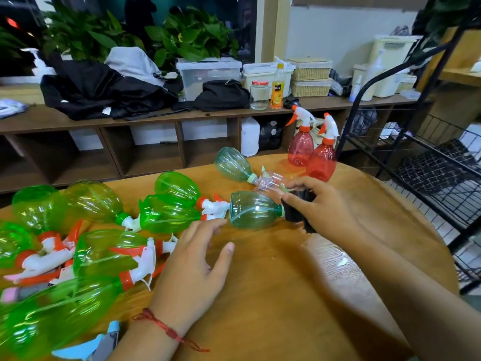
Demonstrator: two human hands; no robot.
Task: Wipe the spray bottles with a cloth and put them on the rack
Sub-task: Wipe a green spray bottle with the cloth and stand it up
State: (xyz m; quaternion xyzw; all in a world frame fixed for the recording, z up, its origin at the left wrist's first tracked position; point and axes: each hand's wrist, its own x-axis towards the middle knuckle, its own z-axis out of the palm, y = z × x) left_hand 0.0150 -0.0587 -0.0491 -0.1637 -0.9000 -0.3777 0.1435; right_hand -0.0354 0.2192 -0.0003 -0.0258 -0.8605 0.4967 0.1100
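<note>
A teal spray bottle point(252, 210) lies on its side in the middle of the wooden table point(299, 282). My right hand point(325, 201) grips a black cloth point(299, 209) at that bottle's neck end. My left hand point(200, 259) hovers open just below and left of the bottle, fingertips close to its base. Several bright green spray bottles point(169, 213) with orange and white triggers lie in a heap on the left. Two red spray bottles point(321, 158) stand upright at the far right edge. The black wire rack point(421, 152) stands to the right of the table.
Another teal bottle point(233, 162) and a clear bottle point(270, 181) lie behind the held one. A long wooden shelf unit point(156, 118) with bags, boxes, a jar and a juice bottle runs along the back. The table's near right part is bare wood.
</note>
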